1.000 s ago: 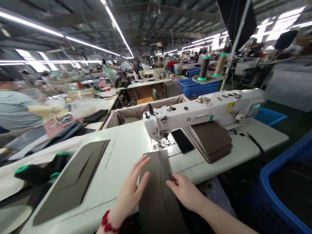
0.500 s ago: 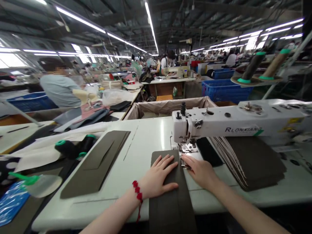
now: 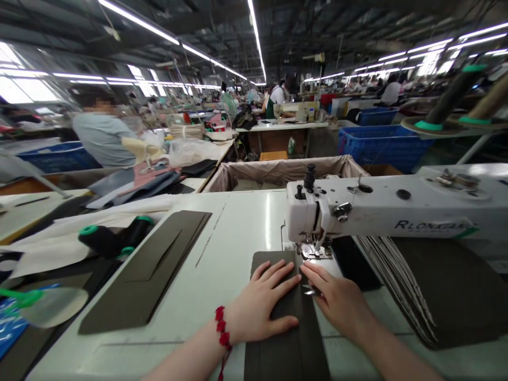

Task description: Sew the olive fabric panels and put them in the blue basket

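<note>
My left hand (image 3: pixel 264 301), a red braided bracelet at its wrist, lies flat with spread fingers on a dark olive fabric panel (image 3: pixel 286 346). The panel's far end lies just left of the presser foot (image 3: pixel 316 251) of a white sewing machine (image 3: pixel 357 211). At the panel's right edge is my right hand (image 3: pixel 343 301), its fingers stretched forward together over the cloth. Silver pointed blades, which look like thread snips (image 3: pixel 311 290), stick out from under its fingers; their handle is hidden in the palm.
On the left lie olive panels (image 3: pixel 151 275) and black thread cones (image 3: pixel 101 241). A stack of olive pieces (image 3: pixel 448 286) and a dark flat object (image 3: pixel 355 263) lie under the machine arm. Beyond the table edge stands a cloth-lined bin (image 3: pixel 254 172). Co-workers sit farther off.
The view has shifted, so the machine appears larger and farther right. My right hand has drawn back slightly from the presser foot, and the blades under it show more clearly. My left hand stays flat.
</note>
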`<action>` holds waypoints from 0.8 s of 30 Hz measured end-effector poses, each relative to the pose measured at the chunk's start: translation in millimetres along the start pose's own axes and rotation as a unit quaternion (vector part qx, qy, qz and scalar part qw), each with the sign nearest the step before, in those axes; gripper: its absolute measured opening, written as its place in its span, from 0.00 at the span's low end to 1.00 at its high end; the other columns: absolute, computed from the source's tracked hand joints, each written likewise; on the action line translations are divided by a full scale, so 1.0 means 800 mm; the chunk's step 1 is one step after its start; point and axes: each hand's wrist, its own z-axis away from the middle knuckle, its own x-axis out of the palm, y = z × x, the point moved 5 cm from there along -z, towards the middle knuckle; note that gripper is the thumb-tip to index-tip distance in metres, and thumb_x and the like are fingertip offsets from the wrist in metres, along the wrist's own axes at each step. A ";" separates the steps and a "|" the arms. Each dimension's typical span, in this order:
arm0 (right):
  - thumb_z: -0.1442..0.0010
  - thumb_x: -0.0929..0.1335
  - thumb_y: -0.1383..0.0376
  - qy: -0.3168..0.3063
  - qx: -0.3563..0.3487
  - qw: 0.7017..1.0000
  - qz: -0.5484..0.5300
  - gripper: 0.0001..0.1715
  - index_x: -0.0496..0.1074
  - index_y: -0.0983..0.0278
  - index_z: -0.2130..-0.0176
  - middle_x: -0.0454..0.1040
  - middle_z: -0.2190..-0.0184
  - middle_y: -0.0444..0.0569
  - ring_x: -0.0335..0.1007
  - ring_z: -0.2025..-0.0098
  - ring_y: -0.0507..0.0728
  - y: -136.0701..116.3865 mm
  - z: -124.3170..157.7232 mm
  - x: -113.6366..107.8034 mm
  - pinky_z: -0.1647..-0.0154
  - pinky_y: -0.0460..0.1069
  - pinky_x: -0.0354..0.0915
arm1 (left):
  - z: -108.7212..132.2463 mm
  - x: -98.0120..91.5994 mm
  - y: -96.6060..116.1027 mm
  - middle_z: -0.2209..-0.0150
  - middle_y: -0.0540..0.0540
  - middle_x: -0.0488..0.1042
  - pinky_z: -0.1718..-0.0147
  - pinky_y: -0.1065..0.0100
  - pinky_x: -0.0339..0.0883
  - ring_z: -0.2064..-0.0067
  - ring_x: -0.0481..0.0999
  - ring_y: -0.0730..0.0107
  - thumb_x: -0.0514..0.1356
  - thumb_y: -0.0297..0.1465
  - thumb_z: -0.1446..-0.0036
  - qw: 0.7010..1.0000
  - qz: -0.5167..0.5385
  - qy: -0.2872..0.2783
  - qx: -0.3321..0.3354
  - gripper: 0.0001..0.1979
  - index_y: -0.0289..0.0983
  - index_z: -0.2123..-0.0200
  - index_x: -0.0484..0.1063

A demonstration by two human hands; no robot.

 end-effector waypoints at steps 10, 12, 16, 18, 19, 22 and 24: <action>0.41 0.60 0.73 -0.004 0.003 1.000 -0.002 0.35 0.56 0.54 0.37 0.57 0.36 0.44 0.64 0.43 0.57 0.000 -0.001 0.000 0.47 0.55 0.66 | -0.001 0.002 -0.003 0.32 0.48 0.46 0.36 0.47 0.41 0.33 0.46 0.51 0.58 0.50 0.43 1.000 0.000 -0.013 -0.005 0.38 0.46 0.34 0.49; 0.41 0.60 0.73 -0.003 0.005 1.000 -0.002 0.35 0.57 0.54 0.37 0.57 0.36 0.43 0.65 0.43 0.57 0.001 -0.001 0.000 0.47 0.54 0.66 | -0.001 0.003 -0.003 0.32 0.48 0.46 0.36 0.47 0.41 0.33 0.46 0.51 0.59 0.50 0.43 1.000 -0.001 -0.012 -0.007 0.38 0.47 0.34 0.49; 0.41 0.60 0.72 -0.006 0.008 1.000 0.003 0.35 0.56 0.54 0.37 0.58 0.36 0.43 0.66 0.45 0.57 0.000 -0.002 0.000 0.48 0.53 0.67 | -0.003 0.001 -0.004 0.33 0.48 0.47 0.36 0.47 0.41 0.33 0.47 0.51 0.59 0.49 0.44 1.000 0.002 -0.005 -0.007 0.38 0.47 0.34 0.50; 0.41 0.60 0.72 -0.010 0.009 1.000 0.007 0.35 0.56 0.54 0.37 0.58 0.36 0.44 0.67 0.45 0.57 0.000 -0.002 0.000 0.49 0.53 0.67 | -0.005 0.001 -0.006 0.33 0.48 0.47 0.36 0.48 0.41 0.33 0.47 0.51 0.59 0.49 0.44 1.000 0.002 -0.002 -0.006 0.38 0.46 0.35 0.50; 0.41 0.60 0.72 -0.011 0.009 1.000 0.009 0.35 0.56 0.54 0.37 0.58 0.36 0.44 0.67 0.45 0.57 0.000 -0.001 0.000 0.49 0.54 0.67 | -0.006 0.001 -0.007 0.33 0.48 0.47 0.36 0.48 0.40 0.33 0.47 0.52 0.59 0.49 0.43 1.000 0.001 -0.002 -0.006 0.38 0.46 0.35 0.50; 0.42 0.60 0.73 -0.014 0.009 1.000 0.010 0.35 0.57 0.54 0.37 0.57 0.36 0.42 0.66 0.44 0.57 0.001 0.000 0.001 0.48 0.55 0.67 | -0.007 0.001 -0.008 0.33 0.48 0.47 0.35 0.48 0.40 0.33 0.47 0.53 0.59 0.49 0.43 1.000 -0.001 -0.008 -0.005 0.37 0.47 0.34 0.50; 0.43 0.60 0.74 -0.016 0.009 1.000 0.009 0.36 0.57 0.54 0.38 0.57 0.36 0.42 0.66 0.44 0.56 0.002 0.001 0.001 0.48 0.55 0.67 | -0.007 0.002 -0.009 0.33 0.49 0.47 0.35 0.48 0.39 0.33 0.46 0.54 0.59 0.49 0.43 1.000 0.000 -0.014 -0.005 0.37 0.48 0.34 0.49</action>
